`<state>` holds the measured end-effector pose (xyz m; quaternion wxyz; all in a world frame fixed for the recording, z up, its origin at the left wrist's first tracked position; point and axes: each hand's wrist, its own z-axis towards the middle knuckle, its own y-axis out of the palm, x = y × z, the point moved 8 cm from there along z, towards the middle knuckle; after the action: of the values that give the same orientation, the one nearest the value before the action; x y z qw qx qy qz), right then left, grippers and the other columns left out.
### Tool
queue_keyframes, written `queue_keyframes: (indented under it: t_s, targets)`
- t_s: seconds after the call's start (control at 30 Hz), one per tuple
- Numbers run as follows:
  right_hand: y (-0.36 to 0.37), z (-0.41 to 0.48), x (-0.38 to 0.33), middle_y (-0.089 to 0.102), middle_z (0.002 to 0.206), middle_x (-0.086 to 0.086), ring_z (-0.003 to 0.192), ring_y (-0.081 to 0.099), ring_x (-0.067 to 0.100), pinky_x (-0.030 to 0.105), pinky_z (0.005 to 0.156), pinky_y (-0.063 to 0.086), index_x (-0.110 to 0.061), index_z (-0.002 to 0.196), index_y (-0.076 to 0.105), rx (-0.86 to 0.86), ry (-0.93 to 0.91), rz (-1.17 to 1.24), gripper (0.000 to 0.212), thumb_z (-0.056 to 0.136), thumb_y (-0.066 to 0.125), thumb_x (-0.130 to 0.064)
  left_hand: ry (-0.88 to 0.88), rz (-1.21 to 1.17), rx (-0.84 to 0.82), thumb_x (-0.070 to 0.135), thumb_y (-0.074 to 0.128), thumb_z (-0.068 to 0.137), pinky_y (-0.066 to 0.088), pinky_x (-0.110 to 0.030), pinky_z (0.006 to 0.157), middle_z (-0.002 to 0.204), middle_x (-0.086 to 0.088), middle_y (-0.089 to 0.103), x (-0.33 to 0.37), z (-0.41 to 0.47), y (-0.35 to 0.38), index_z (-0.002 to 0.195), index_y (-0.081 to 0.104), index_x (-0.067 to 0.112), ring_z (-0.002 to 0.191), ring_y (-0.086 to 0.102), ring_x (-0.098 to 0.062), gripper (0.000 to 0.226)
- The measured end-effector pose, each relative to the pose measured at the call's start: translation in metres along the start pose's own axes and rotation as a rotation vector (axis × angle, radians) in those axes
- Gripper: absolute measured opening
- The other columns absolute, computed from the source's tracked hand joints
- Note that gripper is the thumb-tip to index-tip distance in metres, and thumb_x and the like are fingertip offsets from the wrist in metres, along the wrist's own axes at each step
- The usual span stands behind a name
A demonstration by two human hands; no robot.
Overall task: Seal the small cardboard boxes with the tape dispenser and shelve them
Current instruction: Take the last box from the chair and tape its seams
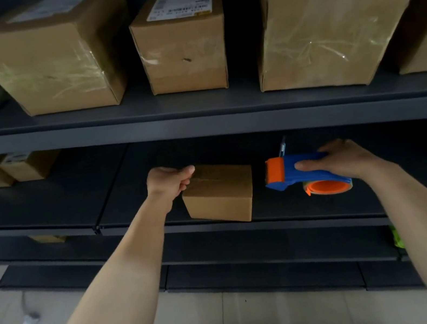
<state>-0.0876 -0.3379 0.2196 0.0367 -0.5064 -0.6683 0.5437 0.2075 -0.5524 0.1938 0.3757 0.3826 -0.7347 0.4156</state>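
Status: small cardboard box [219, 193] sits on the middle shelf [41, 197] at frame centre. The left hand [170, 182] has its fingers curled on the box's top-left edge. The right hand [345, 158] wraps the tape dispenser [302, 171], just right of the box and not touching it. Top seam looks closed, tape too faint to confirm. My read: shelved, sealing unverified. Other small boxes [8, 169] mid-left, larger taped boxes [52, 61] along the top.

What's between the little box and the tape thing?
Only bare shelf, seen in the head view; the box and dispenser are apart.
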Motion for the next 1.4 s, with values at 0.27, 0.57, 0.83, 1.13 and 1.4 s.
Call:
queue_keyframes:
  t_s: [0.27,0.57,0.83,1.13,1.4]
  targets:
    - [0.0,0.011,0.009,0.053,0.133,0.01,0.111,0.055,0.027,0.033,0.086,0.043,-0.016,0.137,0.048,0.009,0.024,0.009,0.092,0.064,0.069,-0.068,0.052,0.086,0.048,0.025,0.078,0.078,0.053,-0.025,0.068,0.069,-0.003,0.066,0.001,0.006,0.008,0.068,0.061,0.014,0.065,0.062,-0.012,0.022]
    - [0.007,0.018,0.008,0.056,0.127,0.01,0.097,0.054,0.022,0.031,0.078,0.041,-0.015,0.134,0.05,0.009,0.028,-0.021,0.091,0.064,0.068,-0.071,0.088,0.245,0.071,0.03,0.074,0.081,0.045,-0.021,0.058,0.069,-0.001,0.066,0.0,0.007,0.011,0.066,0.067,0.011,0.066,0.06,-0.011,0.025]
    - [0.021,0.015,0.001,0.052,0.132,0.011,0.107,0.054,0.025,0.03,0.081,0.04,-0.013,0.137,0.047,-0.025,0.04,-0.048,0.086,0.072,0.067,-0.065,0.159,0.271,0.095,0.031,0.074,0.082,0.042,-0.018,0.055,0.077,0.005,0.067,0.0,0.0,0.012,0.079,0.072,0.019,0.073,0.062,-0.007,0.013]
    - [0.034,0.015,-0.001,0.059,0.114,0.008,0.089,0.055,0.019,0.033,0.08,0.048,-0.014,0.129,0.054,-0.039,0.048,-0.062,0.08,0.071,0.065,-0.069,0.133,0.381,0.189,0.034,0.08,0.075,0.048,-0.032,0.076,0.123,-0.008,0.043,-0.003,0.002,0.005,0.124,0.044,0.009,0.101,0.057,-0.026,0.065]
    - [0.045,0.014,-0.002,0.056,0.123,0.009,0.091,0.052,0.018,0.031,0.076,0.043,-0.013,0.133,0.05,-0.053,0.057,-0.021,0.082,0.074,0.063,-0.068,-0.422,-0.268,-0.08,0.023,0.071,0.085,0.046,-0.027,0.057,0.087,-0.007,0.058,-0.035,-0.005,0.022,0.098,0.053,0.009,0.074,0.055,-0.019,0.026]
